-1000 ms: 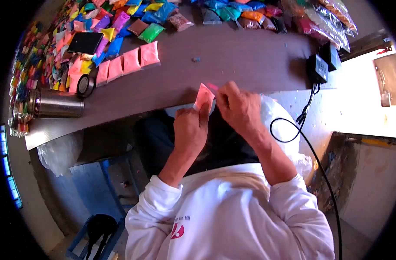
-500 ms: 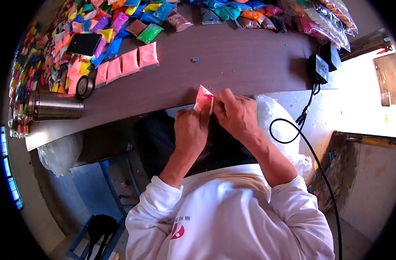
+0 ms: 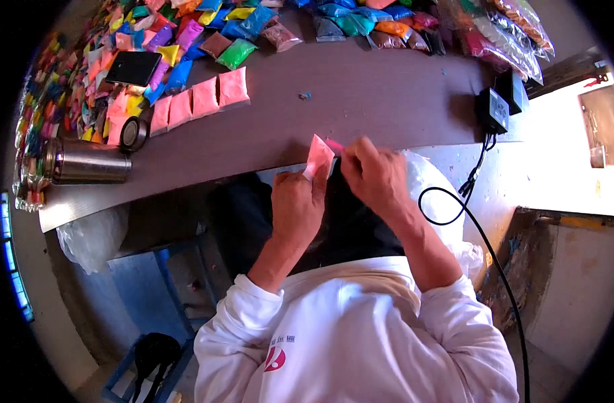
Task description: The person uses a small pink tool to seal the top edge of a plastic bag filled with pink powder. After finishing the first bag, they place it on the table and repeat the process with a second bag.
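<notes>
My left hand (image 3: 297, 207) is closed around the lower end of a small pink packet (image 3: 319, 158), which points up near the table's front edge. Just to its right, my right hand (image 3: 377, 171) has its fingers pinched together. From those fingers a thin, bright pink piece (image 3: 334, 145) sticks out towards the packet; its kind is too small to make out. Several similar pink packets (image 3: 205, 96) lie in a row on the table, ahead and to the left of my hands.
A steel flask (image 3: 92, 166) lies at the table's left, beside its round lid (image 3: 133, 133). A black phone (image 3: 133, 68) rests on piled colourful packets (image 3: 186, 33). At the right stand a black power adapter (image 3: 493, 111) and its cable (image 3: 495, 248). Bagged packets (image 3: 502, 40) fill the back right.
My right hand has moved slightly right, away from the pink packet, and more of the thin pink piece shows between them. The left hand still grips the packet.
</notes>
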`<state>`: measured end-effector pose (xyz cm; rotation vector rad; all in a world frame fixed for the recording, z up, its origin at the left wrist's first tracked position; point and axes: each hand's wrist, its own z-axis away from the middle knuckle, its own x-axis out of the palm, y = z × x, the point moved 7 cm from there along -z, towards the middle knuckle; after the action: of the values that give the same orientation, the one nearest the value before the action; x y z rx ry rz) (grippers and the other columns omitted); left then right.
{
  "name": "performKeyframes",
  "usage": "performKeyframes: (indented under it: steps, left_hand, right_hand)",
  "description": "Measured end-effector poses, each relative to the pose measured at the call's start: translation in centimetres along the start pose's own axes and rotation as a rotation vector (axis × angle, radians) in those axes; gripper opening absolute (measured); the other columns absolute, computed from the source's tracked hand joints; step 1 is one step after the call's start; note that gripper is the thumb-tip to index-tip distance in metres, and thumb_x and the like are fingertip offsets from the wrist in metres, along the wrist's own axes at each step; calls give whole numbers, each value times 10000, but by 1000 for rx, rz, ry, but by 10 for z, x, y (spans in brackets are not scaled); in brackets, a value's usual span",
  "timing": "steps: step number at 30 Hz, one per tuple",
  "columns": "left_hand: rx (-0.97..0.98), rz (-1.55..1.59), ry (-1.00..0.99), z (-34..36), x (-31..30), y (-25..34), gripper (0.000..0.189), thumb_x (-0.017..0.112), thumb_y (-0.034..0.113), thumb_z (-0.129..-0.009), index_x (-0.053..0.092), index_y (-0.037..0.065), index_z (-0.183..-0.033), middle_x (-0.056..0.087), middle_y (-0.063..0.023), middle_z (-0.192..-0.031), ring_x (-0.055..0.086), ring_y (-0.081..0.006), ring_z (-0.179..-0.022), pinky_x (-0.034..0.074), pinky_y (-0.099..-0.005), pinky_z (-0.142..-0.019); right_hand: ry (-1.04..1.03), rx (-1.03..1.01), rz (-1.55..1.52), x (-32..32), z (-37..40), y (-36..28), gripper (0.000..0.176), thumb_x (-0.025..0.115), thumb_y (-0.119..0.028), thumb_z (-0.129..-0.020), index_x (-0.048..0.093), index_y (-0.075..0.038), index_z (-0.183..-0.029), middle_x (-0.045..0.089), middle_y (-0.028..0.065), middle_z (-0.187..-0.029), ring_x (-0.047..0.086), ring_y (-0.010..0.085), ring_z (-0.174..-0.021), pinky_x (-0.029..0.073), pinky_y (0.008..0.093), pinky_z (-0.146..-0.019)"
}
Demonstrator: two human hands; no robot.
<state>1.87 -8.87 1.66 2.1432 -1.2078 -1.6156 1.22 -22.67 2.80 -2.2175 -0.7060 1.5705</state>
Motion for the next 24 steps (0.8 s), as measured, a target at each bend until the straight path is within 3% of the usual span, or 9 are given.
performKeyframes:
  steps: [1, 4, 8, 11, 20, 22, 24]
  left_hand:
    - [-48, -38, -111, 3, 4, -2, 269, 556, 195, -946, 626, 11, -762, 621, -167, -651, 608, -304, -595, 445, -407, -693]
    - [14, -31, -98, 7, 6, -2, 251, 580, 199, -933, 629, 25, -759, 624, -151, -650, 612, -288, -603, 440, -398, -718]
    - [78, -30, -38, 6, 3, 5, 244, 587, 202, -929, 629, 38, -754, 627, -128, -653, 609, -271, -594, 433, -391, -734]
    - [77, -174, -129, 6, 9, 3, 227, 593, 202, -926, 629, 45, -767, 630, -114, -659, 616, -254, -612, 428, -382, -747]
    - [243, -122, -10, 8, 3, 11, 163, 603, 204, -921, 603, 63, -841, 634, -104, -705, 626, -238, -680, 410, -381, -792]
    - [101, -208, -247, 5, 12, 7, 130, 574, 172, -929, 606, 46, -913, 654, -110, -797, 631, -257, -766, 410, -409, -851]
    - [125, -205, -190, 1, 11, 9, 141, 571, 178, -932, 604, 46, -896, 643, -107, -770, 624, -252, -743, 410, -407, -834]
  right_hand:
    - [-6, 1, -2, -4, 2, -8, 146, 653, -74, -807, 508, -64, -795, 591, 120, -634, 608, 298, -556, 472, 374, -498]
    - [19, -178, -68, -17, 4, -42, 158, 656, -68, -790, 500, -79, -768, 592, 112, -635, 610, 292, -572, 467, 366, -494]
    - [-17, -121, 104, -11, -2, -23, 145, 643, -86, -806, 505, -85, -762, 577, 95, -615, 604, 273, -559, 463, 355, -486]
    - [4, -157, 51, -23, 2, -29, 152, 637, -95, -819, 499, -91, -756, 574, 94, -613, 604, 265, -554, 468, 343, -485]
    - [-31, -309, -49, -22, 5, -47, 136, 640, -80, -814, 512, -82, -767, 582, 103, -628, 598, 267, -553, 467, 345, -492]
    - [-30, -266, 6, -14, 2, -27, 138, 643, -75, -810, 513, -84, -765, 582, 99, -629, 600, 262, -554, 467, 346, -492]
    - [-20, -222, 71, -15, -1, -24, 141, 644, -61, -806, 513, -91, -763, 578, 91, -623, 604, 253, -556, 468, 340, -487]
